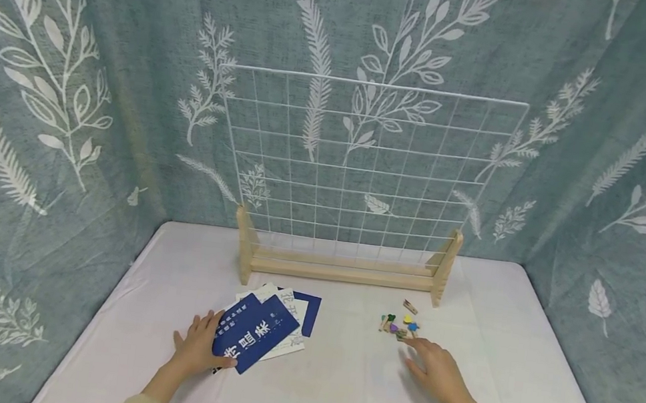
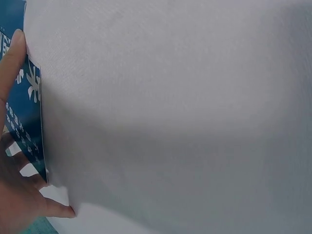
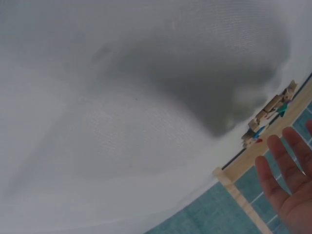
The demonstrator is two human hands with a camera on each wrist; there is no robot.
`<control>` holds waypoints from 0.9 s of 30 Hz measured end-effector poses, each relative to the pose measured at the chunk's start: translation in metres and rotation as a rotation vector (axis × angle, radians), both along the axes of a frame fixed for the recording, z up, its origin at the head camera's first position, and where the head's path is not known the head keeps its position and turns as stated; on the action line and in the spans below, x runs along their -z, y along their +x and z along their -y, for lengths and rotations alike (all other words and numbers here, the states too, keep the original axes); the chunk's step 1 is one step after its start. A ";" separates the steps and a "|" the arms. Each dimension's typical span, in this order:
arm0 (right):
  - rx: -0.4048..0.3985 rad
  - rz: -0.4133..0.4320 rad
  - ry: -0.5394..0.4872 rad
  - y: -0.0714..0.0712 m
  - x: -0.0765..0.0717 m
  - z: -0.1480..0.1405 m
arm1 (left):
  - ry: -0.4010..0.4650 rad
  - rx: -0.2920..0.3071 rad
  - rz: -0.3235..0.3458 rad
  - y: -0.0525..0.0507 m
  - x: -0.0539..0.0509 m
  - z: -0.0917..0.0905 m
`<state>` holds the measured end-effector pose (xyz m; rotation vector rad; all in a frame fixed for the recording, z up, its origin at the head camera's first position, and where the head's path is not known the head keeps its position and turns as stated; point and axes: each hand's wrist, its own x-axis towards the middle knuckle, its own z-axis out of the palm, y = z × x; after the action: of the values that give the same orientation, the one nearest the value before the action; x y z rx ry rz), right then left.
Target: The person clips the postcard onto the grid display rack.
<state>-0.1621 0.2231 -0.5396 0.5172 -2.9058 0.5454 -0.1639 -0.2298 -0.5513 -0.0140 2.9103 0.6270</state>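
Dark blue cards (image 1: 268, 326) with white characters lie fanned over white cards (image 1: 294, 346) on the left of the table; another blue card (image 1: 312, 314) shows behind. My left hand (image 1: 196, 346) grips the near-left side of the stack. In the left wrist view, the thumb crosses the blue card's (image 2: 30, 119) face while other fingers lie behind it. To the right, small wooden clothespins (image 1: 395, 329) with coloured decorations sit in a loose pile. My right hand (image 1: 440, 372) hovers beside them with relaxed fingers, holding nothing. One clothespin (image 1: 410, 306) lies slightly apart, farther back.
A white wire grid (image 1: 369, 169) stands upright in a wooden base (image 1: 344, 275) at the back of the white-covered table (image 1: 336, 391). Teal curtains (image 1: 151, 73) with white leaf patterns surround the back and both sides.
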 end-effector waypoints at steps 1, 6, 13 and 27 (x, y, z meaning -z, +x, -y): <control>-0.002 -0.003 -0.003 0.000 -0.001 0.000 | 0.006 0.000 -0.006 -0.001 0.000 0.000; -0.009 -0.036 0.003 0.003 -0.005 -0.001 | 0.028 -0.012 -0.027 -0.002 0.002 0.000; -0.005 -0.018 -0.004 0.003 -0.005 -0.004 | 0.056 -0.066 -0.121 -0.004 -0.001 0.004; 0.014 0.029 -0.005 0.000 -0.001 -0.010 | 0.210 -0.041 -0.170 -0.008 -0.010 0.010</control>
<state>-0.1618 0.2330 -0.5388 0.4924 -2.9322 0.5624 -0.1723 -0.2397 -0.5415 0.0062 2.9944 0.9824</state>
